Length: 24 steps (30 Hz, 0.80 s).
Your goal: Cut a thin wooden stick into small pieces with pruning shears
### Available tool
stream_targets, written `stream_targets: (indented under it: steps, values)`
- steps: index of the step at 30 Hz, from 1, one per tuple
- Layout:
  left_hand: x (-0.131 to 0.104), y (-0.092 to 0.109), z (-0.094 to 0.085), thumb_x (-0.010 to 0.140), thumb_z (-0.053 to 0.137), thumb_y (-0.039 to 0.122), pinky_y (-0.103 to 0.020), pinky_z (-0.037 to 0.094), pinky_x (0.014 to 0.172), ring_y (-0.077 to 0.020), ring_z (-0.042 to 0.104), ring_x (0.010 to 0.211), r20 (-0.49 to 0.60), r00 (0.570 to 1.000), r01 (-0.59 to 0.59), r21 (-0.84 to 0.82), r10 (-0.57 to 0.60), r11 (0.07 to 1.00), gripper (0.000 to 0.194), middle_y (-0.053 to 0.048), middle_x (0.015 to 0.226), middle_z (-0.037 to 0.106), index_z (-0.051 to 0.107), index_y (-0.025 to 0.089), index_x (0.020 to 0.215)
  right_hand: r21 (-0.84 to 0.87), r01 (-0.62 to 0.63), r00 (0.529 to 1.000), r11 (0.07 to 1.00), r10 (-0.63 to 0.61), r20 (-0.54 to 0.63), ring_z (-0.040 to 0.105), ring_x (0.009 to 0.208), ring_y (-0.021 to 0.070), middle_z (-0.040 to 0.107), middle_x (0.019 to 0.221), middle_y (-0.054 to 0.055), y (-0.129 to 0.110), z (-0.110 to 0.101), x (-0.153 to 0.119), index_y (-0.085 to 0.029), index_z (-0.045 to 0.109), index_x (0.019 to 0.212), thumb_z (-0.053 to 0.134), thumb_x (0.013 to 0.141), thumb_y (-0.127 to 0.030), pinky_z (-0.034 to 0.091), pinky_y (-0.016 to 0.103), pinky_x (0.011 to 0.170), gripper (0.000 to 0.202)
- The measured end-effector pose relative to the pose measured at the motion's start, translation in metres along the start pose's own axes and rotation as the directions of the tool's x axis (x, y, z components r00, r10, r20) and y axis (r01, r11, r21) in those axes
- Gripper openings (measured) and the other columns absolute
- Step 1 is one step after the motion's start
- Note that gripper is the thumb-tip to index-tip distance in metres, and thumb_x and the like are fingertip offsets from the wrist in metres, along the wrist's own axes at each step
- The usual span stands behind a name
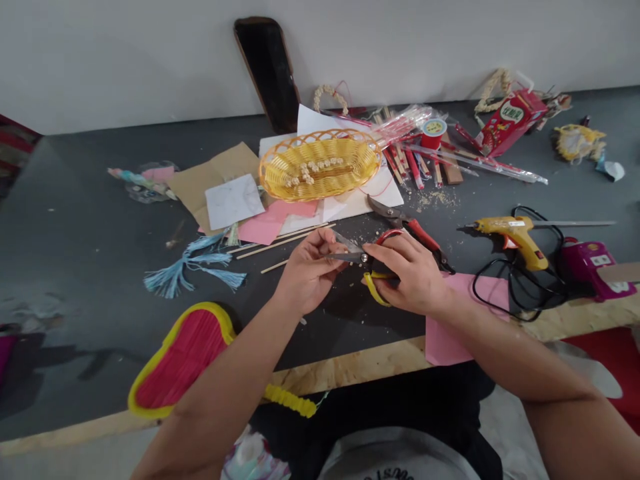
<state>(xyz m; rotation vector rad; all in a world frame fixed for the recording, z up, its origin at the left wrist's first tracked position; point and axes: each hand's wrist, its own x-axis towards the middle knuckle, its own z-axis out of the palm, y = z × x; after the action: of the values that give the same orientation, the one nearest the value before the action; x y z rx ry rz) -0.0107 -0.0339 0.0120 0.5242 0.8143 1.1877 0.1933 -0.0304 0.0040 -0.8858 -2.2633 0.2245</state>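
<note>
My right hand [407, 270] grips a pair of scissors [365, 257] with red and yellow handles, its blades spread and pointing left. Fingers of my left hand [314, 270] are pinched together right by the blades; whatever small piece they hold is too hidden to name. Just behind the scissors lie red-handled pruning shears [420, 233]. Thin wooden sticks [270, 250] rest on the table beyond my left hand. Under my left forearm is a fan-shaped piece [185, 360], dark pink with a yellow rim and a yellow handle.
A yellow woven basket [320, 190] with small pale beads stands on papers at the back. A blue tassel [193, 267] lies left. At right are a yellow glue gun [520, 240], a purple power socket [595, 267] and pink paper [450, 327]. A phone [267, 73] leans against the wall.
</note>
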Motion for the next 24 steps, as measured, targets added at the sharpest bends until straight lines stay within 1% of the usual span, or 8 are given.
stream_targets:
  steps: [4, 9, 14, 16, 19, 22, 23, 24]
  values:
    - [-0.0002, 0.0008, 0.0011, 0.056, 0.086, 0.004, -0.017, 0.047, 0.059, -0.0057, 0.054, 0.055, -0.001, 1.0, -0.001, 0.019, 0.001, 1.0, 0.038, 0.008, 0.058, 0.053, 0.057, 0.017, 0.076, 0.012, 0.009, 1.0, 1.0, -0.009, -0.003, 0.066, 0.1, 0.0242, 0.068, 0.104, 0.009, 0.0006, 0.0003, -0.0001, -0.021, 0.062, 0.126, 0.059, 0.084, -0.02, 0.057, 0.042, 0.089, 0.042]
    - [-0.0001, 0.002, 0.0006, 0.056, 0.085, 0.003, -0.018, 0.049, 0.06, -0.0066, 0.057, 0.056, -0.014, 1.0, 0.013, 0.036, -0.012, 0.999, 0.039, 0.008, 0.059, 0.056, 0.057, 0.018, 0.078, 0.039, 0.01, 1.0, 0.999, -0.01, 0.001, 0.066, 0.098, 0.0239, 0.068, 0.102, 0.008, 0.002, 0.0002, -0.0008, -0.022, 0.062, 0.128, 0.059, 0.083, -0.018, 0.058, 0.042, 0.087, 0.045]
    - [-0.0003, 0.0016, 0.0001, 0.055, 0.086, 0.002, -0.016, 0.047, 0.058, -0.0064, 0.058, 0.056, -0.015, 1.0, -0.021, 0.042, 0.021, 0.999, 0.041, 0.007, 0.058, 0.059, 0.055, 0.018, 0.077, 0.057, 0.026, 1.0, 0.998, -0.026, -0.003, 0.066, 0.096, 0.0238, 0.069, 0.101, 0.009, 0.0028, -0.0004, -0.0011, -0.019, 0.064, 0.127, 0.059, 0.084, -0.018, 0.059, 0.042, 0.086, 0.043]
    - [-0.0006, 0.0012, -0.0003, 0.054, 0.086, 0.002, -0.017, 0.046, 0.057, -0.0069, 0.058, 0.056, -0.028, 0.999, -0.036, 0.054, 0.038, 0.998, 0.043, 0.007, 0.059, 0.06, 0.054, 0.018, 0.077, 0.059, 0.019, 1.0, 0.998, -0.019, -0.002, 0.067, 0.095, 0.0233, 0.069, 0.1, 0.009, 0.0029, 0.0004, -0.0018, -0.02, 0.064, 0.128, 0.059, 0.085, -0.017, 0.059, 0.042, 0.087, 0.043]
    - [-0.0006, 0.0007, -0.0012, 0.056, 0.088, 0.006, -0.019, 0.048, 0.061, -0.009, 0.062, 0.059, -0.036, 0.998, -0.05, 0.081, 0.053, 0.995, 0.044, 0.005, 0.063, 0.065, 0.052, 0.019, 0.077, 0.044, -0.002, 1.0, 0.999, 0.001, 0.011, 0.068, 0.096, 0.0219, 0.071, 0.101, 0.008, 0.0038, 0.0023, -0.0034, -0.022, 0.065, 0.13, 0.057, 0.087, -0.014, 0.059, 0.039, 0.087, 0.044]
    - [0.0004, 0.0005, -0.0034, 0.059, 0.09, 0.015, -0.022, 0.05, 0.066, -0.0122, 0.066, 0.064, -0.035, 0.994, -0.093, 0.164, 0.1, 0.982, 0.044, 0.004, 0.066, 0.068, 0.05, 0.02, 0.076, 0.015, -0.03, 0.999, 0.999, 0.029, 0.014, 0.069, 0.097, 0.0217, 0.072, 0.102, 0.008, 0.0067, 0.0009, -0.0031, -0.023, 0.065, 0.129, 0.056, 0.089, -0.014, 0.059, 0.038, 0.088, 0.042]
    - [0.0009, 0.0003, -0.0046, 0.061, 0.09, 0.017, -0.023, 0.05, 0.067, -0.0131, 0.066, 0.066, -0.041, 0.99, -0.12, 0.237, 0.133, 0.964, 0.042, 0.003, 0.067, 0.069, 0.051, 0.02, 0.076, 0.019, -0.058, 0.998, 0.998, 0.059, -0.005, 0.069, 0.097, 0.0215, 0.072, 0.104, 0.008, 0.0082, -0.0009, -0.0023, -0.023, 0.065, 0.129, 0.057, 0.089, -0.016, 0.059, 0.037, 0.088, 0.041]
    - [0.0015, -0.0001, -0.0059, 0.062, 0.089, 0.017, -0.024, 0.049, 0.067, -0.0137, 0.066, 0.067, -0.046, 0.984, -0.148, 0.344, 0.174, 0.927, 0.039, 0.003, 0.069, 0.07, 0.053, 0.02, 0.076, 0.031, -0.098, 0.994, 0.995, 0.1, -0.038, 0.069, 0.096, 0.0212, 0.071, 0.104, 0.007, 0.0099, -0.0031, -0.0012, -0.024, 0.064, 0.129, 0.058, 0.09, -0.018, 0.059, 0.037, 0.087, 0.04]
